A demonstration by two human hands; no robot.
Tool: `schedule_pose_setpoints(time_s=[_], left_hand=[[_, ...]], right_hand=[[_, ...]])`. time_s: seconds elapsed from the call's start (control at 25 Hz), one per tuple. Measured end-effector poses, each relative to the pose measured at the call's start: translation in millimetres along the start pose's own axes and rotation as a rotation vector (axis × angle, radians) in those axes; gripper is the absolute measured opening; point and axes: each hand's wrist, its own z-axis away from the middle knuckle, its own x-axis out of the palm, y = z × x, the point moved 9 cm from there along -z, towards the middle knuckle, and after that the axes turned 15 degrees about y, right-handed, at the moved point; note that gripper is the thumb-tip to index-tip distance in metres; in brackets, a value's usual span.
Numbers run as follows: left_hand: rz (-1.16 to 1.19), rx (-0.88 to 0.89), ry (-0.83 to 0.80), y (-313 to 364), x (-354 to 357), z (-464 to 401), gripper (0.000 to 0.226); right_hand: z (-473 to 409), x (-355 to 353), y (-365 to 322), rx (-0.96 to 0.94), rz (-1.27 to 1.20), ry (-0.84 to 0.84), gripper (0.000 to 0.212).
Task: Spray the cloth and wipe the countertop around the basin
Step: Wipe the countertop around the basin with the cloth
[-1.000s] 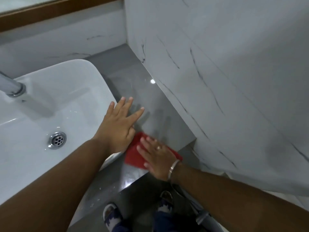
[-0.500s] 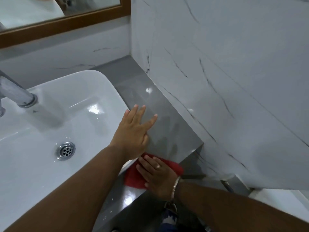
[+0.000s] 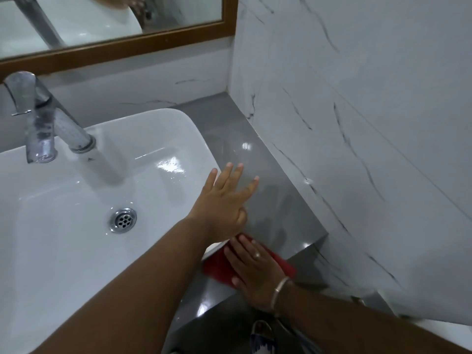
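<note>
A red cloth (image 3: pixel 217 267) lies flat on the grey countertop (image 3: pixel 270 200) at its front edge, right of the white basin (image 3: pixel 76 200). My right hand (image 3: pixel 255 269) presses down on the cloth with fingers spread flat. My left hand (image 3: pixel 227 200) rests with its fingers apart over the basin's right rim and the countertop, just behind the cloth, holding nothing. No spray bottle is in view.
A chrome tap (image 3: pixel 48 123) stands at the back left of the basin, with a drain (image 3: pixel 122 220) in the bowl. A marble-look wall (image 3: pixel 357 149) bounds the countertop on the right. A wood-framed mirror (image 3: pixel 115 29) hangs behind. The countertop strip is narrow.
My right hand and the red cloth have slid toward the front edge of the countertop. My left hand stayed on the basin rim. The view has tilted up, showing the tap and mirror.
</note>
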Motion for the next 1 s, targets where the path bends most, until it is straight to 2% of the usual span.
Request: schedule_pose_setpoints(time_s=[0.04,0.08,0.12,0.2,0.28,0.36,0.4,0.44,0.52,0.6,0.64,0.68,0.72,0.8,0.88,0.92,1.0], left_hand=[[-0.007,-0.027,-0.003,-1,-3,5,0.071],[0.004,-0.07,-0.013,-5,-6,17,0.073],[0.03,-0.118,-0.026,-13,-10,34,0.078],[0.068,-0.22,-0.019,-42,-27,86,0.086],[0.041,-0.372,0.049,-92,-48,162,0.091],[-0.002,-0.574,0.015,-148,-65,237,0.096],[-0.005,-0.639,-0.009,-166,-71,262,0.096],[-0.001,-0.654,-0.008,-176,-75,275,0.095],[-0.004,-0.609,0.032,-180,-82,282,0.089],[-0.008,-0.564,0.063,-172,-81,276,0.081],[-0.014,-0.573,0.077,-171,-82,275,0.078],[-0.022,-0.594,0.094,-172,-84,275,0.076],[-0.023,-0.614,0.109,-174,-85,275,0.075],[-0.015,-0.632,0.116,-176,-85,274,0.074],[-0.023,-0.622,0.121,-175,-83,272,0.072],[-0.022,-0.616,0.126,-176,-82,273,0.072],[-0.019,-0.625,0.14,-179,-80,277,0.073]], right_hand=[[14,-3,3,-0.122,-0.031,-0.049,0.074],[14,-11,23,-0.189,0.013,-0.019,0.075],[9,-16,58,-0.132,0.07,0.003,0.075],[-4,-27,141,0.248,0.145,-0.045,0.076],[-6,-36,173,0.562,0.091,0.032,0.075],[-3,-34,139,0.722,0.06,0.137,0.075],[-4,-25,103,0.708,0.047,0.147,0.076],[-5,-17,60,0.626,0.014,0.141,0.077],[-2,-2,-29,0.3,-0.062,0.083,0.078],[3,-3,-38,0.015,-0.1,0.056,0.075],[2,-10,-21,-0.042,-0.077,0.086,0.073],[2,-17,3,-0.024,-0.027,0.119,0.071],[0,-24,34,0.081,0.03,0.161,0.07],[8,-33,88,0.486,0.06,0.209,0.068],[12,-34,73,0.803,0.034,0.239,0.068],[9,-30,41,0.851,0.031,0.214,0.069],[-15,-20,-53,0.662,0.016,0.16,0.076]])
